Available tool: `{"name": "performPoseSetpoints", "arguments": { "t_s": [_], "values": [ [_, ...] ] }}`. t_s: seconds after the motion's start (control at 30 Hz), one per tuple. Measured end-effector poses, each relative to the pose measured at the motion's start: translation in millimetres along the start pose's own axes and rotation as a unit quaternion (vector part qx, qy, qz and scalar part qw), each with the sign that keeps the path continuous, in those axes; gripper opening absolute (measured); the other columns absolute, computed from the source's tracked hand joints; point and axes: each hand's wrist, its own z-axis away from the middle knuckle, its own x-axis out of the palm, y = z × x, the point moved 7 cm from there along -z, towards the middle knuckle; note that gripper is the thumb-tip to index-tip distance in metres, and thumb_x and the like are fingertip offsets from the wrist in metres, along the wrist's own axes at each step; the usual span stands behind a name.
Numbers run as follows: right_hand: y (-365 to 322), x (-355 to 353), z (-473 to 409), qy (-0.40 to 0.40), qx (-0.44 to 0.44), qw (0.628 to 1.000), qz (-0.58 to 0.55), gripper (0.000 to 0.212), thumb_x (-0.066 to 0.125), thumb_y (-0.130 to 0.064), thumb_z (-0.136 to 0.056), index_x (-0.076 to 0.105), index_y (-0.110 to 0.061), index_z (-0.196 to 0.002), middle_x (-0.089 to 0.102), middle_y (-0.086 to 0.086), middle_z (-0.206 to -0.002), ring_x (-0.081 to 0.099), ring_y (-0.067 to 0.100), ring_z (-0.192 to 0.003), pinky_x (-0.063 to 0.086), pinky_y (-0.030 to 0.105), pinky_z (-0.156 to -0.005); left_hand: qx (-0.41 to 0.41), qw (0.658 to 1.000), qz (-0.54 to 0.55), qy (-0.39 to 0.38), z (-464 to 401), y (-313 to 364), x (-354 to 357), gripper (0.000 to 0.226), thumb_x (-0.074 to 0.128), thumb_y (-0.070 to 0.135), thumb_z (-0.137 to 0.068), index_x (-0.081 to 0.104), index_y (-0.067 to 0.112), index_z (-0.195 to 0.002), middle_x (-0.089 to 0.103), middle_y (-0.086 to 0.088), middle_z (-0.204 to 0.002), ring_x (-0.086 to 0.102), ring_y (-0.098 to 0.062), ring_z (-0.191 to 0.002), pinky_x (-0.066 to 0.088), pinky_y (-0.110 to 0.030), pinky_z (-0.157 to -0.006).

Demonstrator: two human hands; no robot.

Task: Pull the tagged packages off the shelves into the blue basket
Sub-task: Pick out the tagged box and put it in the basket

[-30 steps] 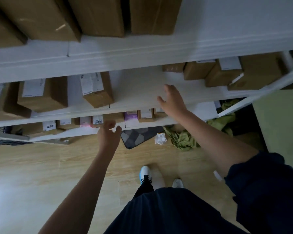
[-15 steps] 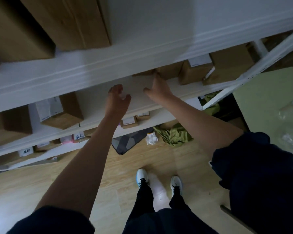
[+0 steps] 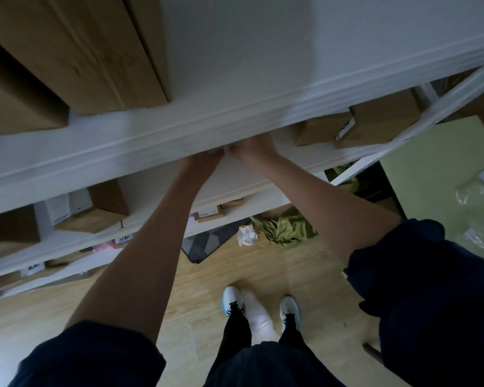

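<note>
Both my arms reach forward under the front lip of a white shelf (image 3: pixel 157 141). My left hand (image 3: pixel 204 159) and my right hand (image 3: pixel 253 148) are side by side, and their fingers are hidden behind that lip. Whether they hold anything cannot be seen. Brown cardboard packages (image 3: pixel 323 128) with white labels sit on the same shelf level to the right of my hands. More labelled packages (image 3: pixel 92 208) stand on the lower shelves at the left. Large cardboard boxes (image 3: pixel 95 51) rest on the shelf above. No blue basket is in view.
Below me is a wooden floor (image 3: pixel 53 311) with a dark patterned mat (image 3: pixel 207 241), crumpled white paper (image 3: pixel 246 236) and an olive cloth (image 3: pixel 288 229). A pale green table (image 3: pixel 430 174) with clear plastic stands at the right. My white shoes (image 3: pixel 232 298) are near the shelf.
Both hands moved up and deeper into the shelf, coming together under its front lip, where the fingers are now hidden. The view tilted and shifted to the right.
</note>
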Motion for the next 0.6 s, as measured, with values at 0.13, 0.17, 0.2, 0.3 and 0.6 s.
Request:
{"name": "performPoseSetpoints", "arguments": {
  "t_s": [0.13, 0.17, 0.2, 0.3, 0.6],
  "values": [
    [4, 4, 49, -0.017, 0.019, 1.0, -0.006, 0.069, 0.074, -0.023, -0.088, 0.039, -0.006, -0.145, 0.048, 0.014, -0.136, 0.053, 0.028, -0.119, 0.043, 0.029, -0.09, -0.04, 0.999, 0.006, 0.016, 44, -15, -1, 0.059, 0.08, 0.021, -0.08, 0.056, 0.008, -0.132, 0.058, -0.013, -0.132, 0.056, -0.028, -0.121, 0.046, -0.033, -0.099],
    [7, 6, 64, -0.016, 0.014, 1.0, 0.001, 0.068, 0.073, -0.023, -0.089, 0.038, -0.006, -0.144, 0.047, 0.014, -0.136, 0.054, 0.028, -0.117, 0.042, 0.027, -0.089, -0.04, 0.999, 0.001, 0.011, 60, -17, 2, 0.061, 0.079, 0.024, -0.082, 0.054, 0.01, -0.136, 0.058, -0.009, -0.134, 0.055, -0.024, -0.12, 0.043, -0.029, -0.097],
    [11, 9, 79, -0.015, 0.004, 1.0, 0.002, 0.067, 0.074, -0.023, -0.089, 0.039, -0.006, -0.144, 0.046, 0.013, -0.135, 0.055, 0.026, -0.115, 0.042, 0.025, -0.088, -0.035, 0.999, -0.003, 0.008, 78, -20, 4, 0.061, 0.078, 0.025, -0.084, 0.053, 0.011, -0.138, 0.057, -0.006, -0.135, 0.054, -0.019, -0.117, 0.041, -0.025, -0.095],
    [24, 17, 124, -0.017, -0.023, 1.0, -0.008, 0.067, 0.076, -0.022, -0.087, 0.04, -0.009, -0.142, 0.047, 0.009, -0.129, 0.057, 0.022, -0.11, 0.049, 0.026, -0.092, -0.021, 1.0, 0.001, 0.015, 132, -29, 11, 0.058, 0.075, 0.023, -0.088, 0.052, 0.013, -0.139, 0.056, -0.003, -0.136, 0.053, -0.011, -0.113, 0.037, -0.016, -0.09],
    [42, 20, 172, -0.055, 0.025, 0.995, -0.076, 0.047, 0.074, -0.021, -0.089, 0.054, -0.007, -0.129, 0.053, 0.003, -0.116, 0.055, 0.017, -0.106, 0.04, 0.022, -0.084, 0.005, 1.0, -0.007, 0.018, 194, -26, 10, 0.092, 0.073, 0.015, -0.087, 0.015, 0.024, -0.158, 0.044, -0.004, -0.151, 0.048, -0.014, -0.128, 0.038, -0.023, -0.094]
  ]
}}
